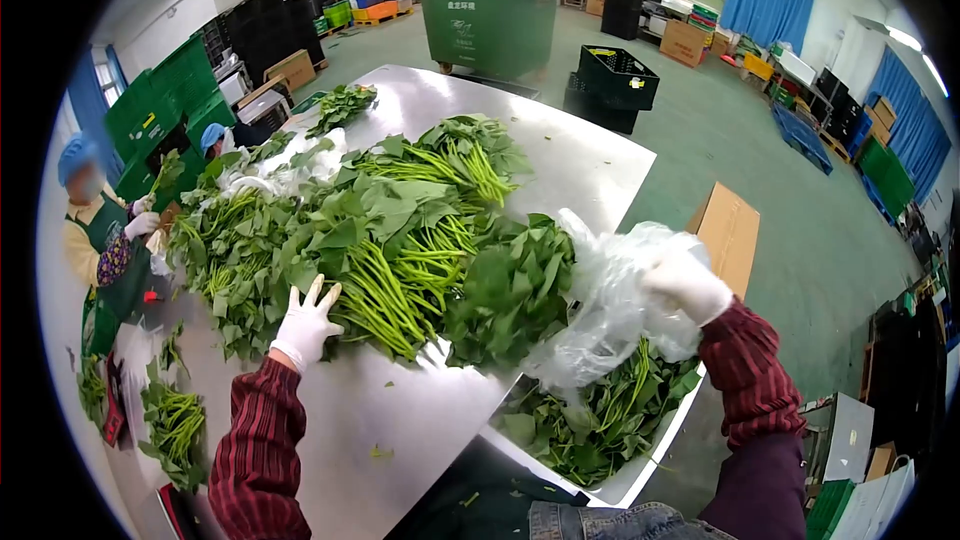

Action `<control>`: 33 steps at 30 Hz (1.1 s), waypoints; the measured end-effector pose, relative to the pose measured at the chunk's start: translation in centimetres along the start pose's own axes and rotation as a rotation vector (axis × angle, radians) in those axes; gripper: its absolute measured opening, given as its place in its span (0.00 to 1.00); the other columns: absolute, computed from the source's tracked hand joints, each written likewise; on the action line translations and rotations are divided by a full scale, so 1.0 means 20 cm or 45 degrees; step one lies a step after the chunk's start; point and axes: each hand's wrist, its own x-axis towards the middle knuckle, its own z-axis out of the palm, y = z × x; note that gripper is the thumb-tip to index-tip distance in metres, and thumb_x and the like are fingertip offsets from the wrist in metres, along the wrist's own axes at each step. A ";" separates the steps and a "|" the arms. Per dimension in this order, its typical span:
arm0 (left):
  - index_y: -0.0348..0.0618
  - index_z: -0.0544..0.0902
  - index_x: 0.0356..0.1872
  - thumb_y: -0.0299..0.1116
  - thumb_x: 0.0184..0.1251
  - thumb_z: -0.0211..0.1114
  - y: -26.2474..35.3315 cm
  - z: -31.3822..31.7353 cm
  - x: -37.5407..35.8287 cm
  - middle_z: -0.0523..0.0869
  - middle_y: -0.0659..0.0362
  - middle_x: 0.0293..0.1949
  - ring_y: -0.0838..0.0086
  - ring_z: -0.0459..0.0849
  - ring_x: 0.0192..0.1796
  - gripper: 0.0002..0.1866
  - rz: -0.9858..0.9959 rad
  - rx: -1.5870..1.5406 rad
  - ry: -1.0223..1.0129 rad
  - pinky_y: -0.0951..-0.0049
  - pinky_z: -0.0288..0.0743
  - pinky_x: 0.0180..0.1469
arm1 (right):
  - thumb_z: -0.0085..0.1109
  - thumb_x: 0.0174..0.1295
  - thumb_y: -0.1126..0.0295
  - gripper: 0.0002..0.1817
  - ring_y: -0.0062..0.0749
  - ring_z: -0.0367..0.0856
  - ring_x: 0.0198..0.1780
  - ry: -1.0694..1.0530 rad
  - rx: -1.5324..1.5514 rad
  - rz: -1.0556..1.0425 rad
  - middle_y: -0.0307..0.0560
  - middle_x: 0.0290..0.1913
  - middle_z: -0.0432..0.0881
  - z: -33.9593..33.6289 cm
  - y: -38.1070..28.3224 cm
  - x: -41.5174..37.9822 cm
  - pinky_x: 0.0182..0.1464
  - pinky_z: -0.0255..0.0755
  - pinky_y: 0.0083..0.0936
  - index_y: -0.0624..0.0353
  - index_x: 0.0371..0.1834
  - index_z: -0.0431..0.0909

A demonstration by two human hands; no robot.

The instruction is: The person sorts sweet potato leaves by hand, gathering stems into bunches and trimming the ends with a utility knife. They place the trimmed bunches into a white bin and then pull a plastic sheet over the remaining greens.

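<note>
My left hand [306,324], in a white glove, has its fingers spread at the near edge of a big heap of leafy green stems [390,285] on the metal table [370,430]. My right hand [690,285], also gloved, is closed on a crumpled clear plastic bag [615,295]. The bag hangs over a white box [645,480] at the table's right corner. Loose leafy greens [600,420] fill the box, and the bag hides part of them. A bunch of greens [515,290] lies between the heap and the bag, slightly blurred.
At the left, a person [95,210] in a blue cap handles greens, with another blue cap [212,137] behind. Small bunches [175,425] lie front left. A cardboard box [727,230] stands right of the bag. Beyond are black crates [615,80] and a green bin [490,30].
</note>
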 end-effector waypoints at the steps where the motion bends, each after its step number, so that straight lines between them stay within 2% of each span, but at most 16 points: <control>1: 0.53 0.86 0.30 0.26 0.42 0.62 0.05 -0.04 -0.01 0.70 0.51 0.62 0.54 0.62 0.68 0.12 0.076 -0.126 0.240 0.41 0.57 0.63 | 0.52 0.49 0.73 0.07 0.19 0.68 0.19 0.002 -0.073 0.046 0.39 0.16 0.72 -0.03 -0.05 -0.04 0.22 0.65 0.19 0.63 0.20 0.77; 3: 0.41 0.82 0.30 0.28 0.45 0.60 0.27 -0.26 0.05 0.78 0.50 0.50 0.54 0.73 0.57 0.09 0.156 -0.306 0.829 0.52 0.64 0.60 | 0.52 0.48 0.73 0.06 0.21 0.69 0.19 -0.014 -0.139 0.092 0.42 0.17 0.74 -0.03 -0.08 -0.04 0.23 0.66 0.20 0.63 0.21 0.76; 5: 0.41 0.80 0.34 0.26 0.48 0.59 0.58 -0.38 0.19 0.80 0.51 0.45 0.53 0.77 0.50 0.10 0.296 -0.693 1.149 0.56 0.71 0.54 | 0.56 0.43 0.74 0.03 0.32 0.72 0.18 0.086 -0.722 -0.227 0.47 0.16 0.75 0.03 -0.06 -0.01 0.24 0.68 0.27 0.62 0.17 0.75; 6: 0.43 0.80 0.43 0.28 0.50 0.59 0.73 -0.43 0.29 0.79 0.51 0.49 0.54 0.76 0.53 0.16 0.390 -0.678 1.144 0.55 0.68 0.58 | 0.56 0.43 0.74 0.03 0.32 0.72 0.18 0.077 -0.727 -0.238 0.47 0.16 0.75 0.04 -0.05 -0.01 0.24 0.68 0.27 0.62 0.17 0.75; 8: 0.48 0.77 0.51 0.30 0.51 0.59 1.00 -0.51 0.47 0.74 0.50 0.57 0.55 0.70 0.62 0.21 0.340 -0.546 1.071 0.48 0.61 0.62 | 0.54 0.44 0.74 0.04 0.45 0.76 0.25 0.444 -1.067 -0.855 0.55 0.25 0.78 0.02 0.00 0.00 0.30 0.72 0.35 0.62 0.24 0.77; 10: 0.57 0.75 0.57 0.33 0.53 0.59 1.16 -0.36 0.67 0.68 0.53 0.64 0.56 0.60 0.69 0.25 0.066 -0.530 0.825 0.38 0.53 0.64 | 0.53 0.45 0.76 0.03 0.48 0.78 0.29 0.627 -1.372 -0.774 0.51 0.24 0.77 -0.07 0.02 0.00 0.33 0.73 0.38 0.60 0.25 0.75; 12: 0.67 0.75 0.57 0.33 0.55 0.58 1.15 -0.23 0.68 0.66 0.58 0.66 0.62 0.57 0.71 0.25 0.078 -0.532 0.469 0.35 0.51 0.64 | 0.53 0.46 0.77 0.01 0.47 0.77 0.27 0.713 -1.594 -0.691 0.51 0.25 0.76 -0.27 0.12 0.04 0.30 0.71 0.38 0.59 0.22 0.71; 18: 0.65 0.76 0.53 0.34 0.58 0.56 0.94 -0.01 0.63 0.70 0.60 0.62 0.65 0.61 0.69 0.20 0.135 -0.343 0.596 0.35 0.55 0.62 | 0.53 0.52 0.75 0.05 0.50 0.75 0.27 1.268 -1.287 -0.823 0.56 0.22 0.73 -0.72 0.00 0.01 0.28 0.68 0.35 0.60 0.21 0.69; 22: 0.67 0.75 0.56 0.38 0.54 0.62 0.95 -0.11 0.60 0.67 0.58 0.64 0.62 0.57 0.70 0.24 0.158 -0.318 0.442 0.32 0.50 0.63 | 0.52 0.56 0.76 0.04 0.28 0.68 0.22 1.351 -0.879 -0.860 0.51 0.21 0.70 -0.81 -0.20 -0.02 0.29 0.66 0.23 0.64 0.26 0.72; 24: 0.70 0.73 0.60 0.44 0.44 0.73 0.94 -0.22 0.54 0.60 0.52 0.69 0.53 0.52 0.72 0.36 0.216 -0.620 0.415 0.36 0.44 0.67 | 0.52 0.54 0.78 0.02 0.22 0.67 0.24 1.365 -0.836 -0.859 0.47 0.21 0.69 -0.78 -0.34 -0.06 0.30 0.66 0.20 0.65 0.27 0.73; 28: 0.62 0.59 0.70 0.46 0.36 0.79 0.82 -0.64 0.33 0.48 0.55 0.74 0.57 0.45 0.74 0.54 0.208 -1.358 1.377 0.46 0.44 0.70 | 0.53 0.47 0.84 0.06 0.21 0.71 0.26 0.857 -0.835 -1.274 0.43 0.22 0.72 -0.41 -0.59 -0.16 0.30 0.67 0.18 0.64 0.28 0.76; 29: 0.62 0.55 0.71 0.44 0.35 0.79 0.78 -0.76 0.26 0.45 0.54 0.74 0.56 0.43 0.75 0.56 0.262 -1.545 1.467 0.51 0.43 0.71 | 0.54 0.45 0.84 0.07 0.22 0.73 0.28 0.602 -0.700 -1.182 0.42 0.26 0.75 -0.33 -0.56 -0.12 0.30 0.68 0.19 0.64 0.29 0.76; 30: 0.62 0.51 0.72 0.42 0.35 0.79 0.77 -0.86 0.20 0.42 0.52 0.74 0.56 0.41 0.75 0.59 0.311 -1.733 1.553 0.56 0.42 0.72 | 0.55 0.44 0.79 0.02 0.22 0.66 0.24 0.502 -0.676 -1.129 0.42 0.19 0.67 -0.15 -0.62 -0.15 0.28 0.64 0.21 0.64 0.22 0.73; 31: 0.58 0.46 0.73 0.37 0.32 0.81 0.78 -0.92 0.19 0.41 0.51 0.74 0.62 0.40 0.75 0.64 0.416 -1.736 1.531 0.61 0.44 0.72 | 0.55 0.43 0.78 0.03 0.23 0.67 0.24 0.307 -0.343 -1.049 0.43 0.19 0.68 0.02 -0.65 -0.15 0.29 0.65 0.22 0.64 0.22 0.73; 32: 0.48 0.51 0.72 0.32 0.41 0.78 0.85 -0.98 0.16 0.45 0.51 0.74 0.68 0.46 0.74 0.56 0.535 -2.015 1.374 0.66 0.49 0.71 | 0.56 0.45 0.77 0.03 0.23 0.67 0.25 0.258 -0.404 -1.054 0.43 0.20 0.70 0.16 -0.67 -0.15 0.30 0.66 0.23 0.63 0.23 0.74; 33: 0.44 0.56 0.69 0.29 0.48 0.73 0.94 -0.93 0.20 0.54 0.51 0.70 0.69 0.56 0.70 0.47 0.425 -2.124 1.382 0.68 0.57 0.67 | 0.58 0.47 0.75 0.03 0.24 0.70 0.26 0.126 -0.182 -1.091 0.46 0.22 0.74 0.33 -0.71 -0.16 0.33 0.69 0.24 0.63 0.26 0.75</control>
